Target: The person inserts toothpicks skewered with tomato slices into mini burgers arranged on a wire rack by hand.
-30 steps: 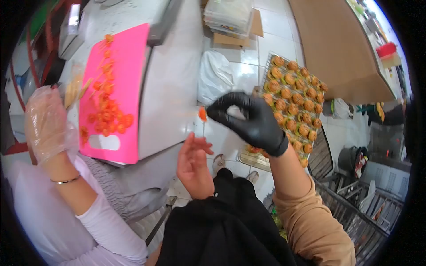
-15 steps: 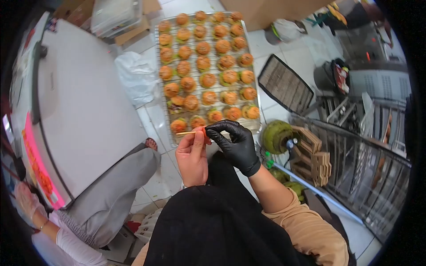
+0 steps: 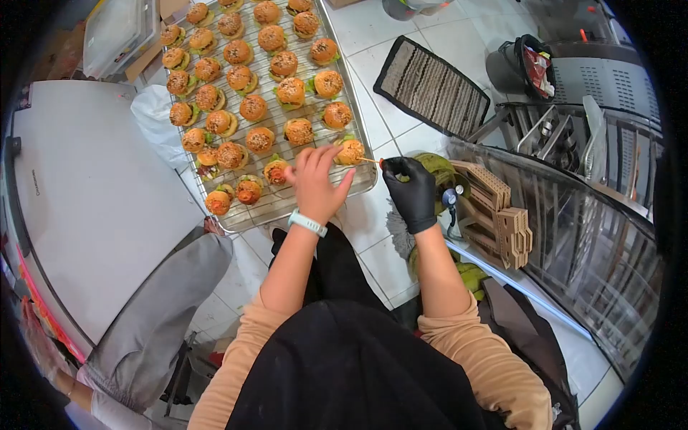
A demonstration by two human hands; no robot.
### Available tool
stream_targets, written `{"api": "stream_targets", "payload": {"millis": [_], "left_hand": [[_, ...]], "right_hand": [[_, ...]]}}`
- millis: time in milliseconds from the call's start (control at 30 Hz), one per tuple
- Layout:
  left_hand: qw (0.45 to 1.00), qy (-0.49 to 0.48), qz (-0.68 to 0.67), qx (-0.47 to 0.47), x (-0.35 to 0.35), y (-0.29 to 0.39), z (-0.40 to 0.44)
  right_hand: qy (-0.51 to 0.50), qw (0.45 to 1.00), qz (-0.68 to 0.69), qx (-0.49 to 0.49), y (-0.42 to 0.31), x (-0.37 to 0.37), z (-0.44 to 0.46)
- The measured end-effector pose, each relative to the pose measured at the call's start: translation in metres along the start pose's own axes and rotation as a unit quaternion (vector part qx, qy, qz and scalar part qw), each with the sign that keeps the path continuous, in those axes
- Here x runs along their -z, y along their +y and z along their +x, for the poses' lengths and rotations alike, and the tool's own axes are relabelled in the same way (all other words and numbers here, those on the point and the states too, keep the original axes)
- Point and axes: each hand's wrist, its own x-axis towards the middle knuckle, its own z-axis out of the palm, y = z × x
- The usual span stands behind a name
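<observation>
My right hand [image 3: 411, 192], in a black glove, pinches a red morsel on a wooden toothpick [image 3: 368, 160]. The toothpick points left, its tip beside the sesame-topped mini burger [image 3: 350, 151] at the tray's right front; whether it touches the bun I cannot tell. Bare and wearing a pale wristband, my left hand [image 3: 317, 183] is open, fingers spread over the front of the wire rack. Just left of its fingertips sits a mini burger [image 3: 276, 172] with a red piece on top. Two more burgers at the front left corner, including this burger [image 3: 218, 202], also carry red pieces.
Rows of mini burgers fill the metal tray [image 3: 367, 136]. At left are a white surface [image 3: 93, 193] and another person's grey-trousered leg [image 3: 161, 301]. A striped mat [image 3: 433, 86], black bin [image 3: 519, 68], green gas cylinder [image 3: 437, 168] and cardboard pieces [image 3: 502, 222] lie right.
My hands have moved apart. The left has let go of the toothpick and reached over the tray; the right has carried it rightward. The view has shifted, putting the tray further left.
</observation>
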Motion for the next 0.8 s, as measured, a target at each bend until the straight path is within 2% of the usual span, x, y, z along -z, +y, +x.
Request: {"api": "stream_targets", "payload": {"millis": [167, 800], "left_hand": [[0.996, -0.061, 0.045, -0.039, -0.025, -0.002, 0.019], [0.998, -0.061, 0.020, -0.006, -0.029, -0.019, 0.016]], "right_hand": [[-0.014, 0.997, -0.058, 0.049, 0.003, -0.006, 0.017], [-0.144, 0.959, -0.200, 0.141, 0.000, -0.029, 0.038]]}}
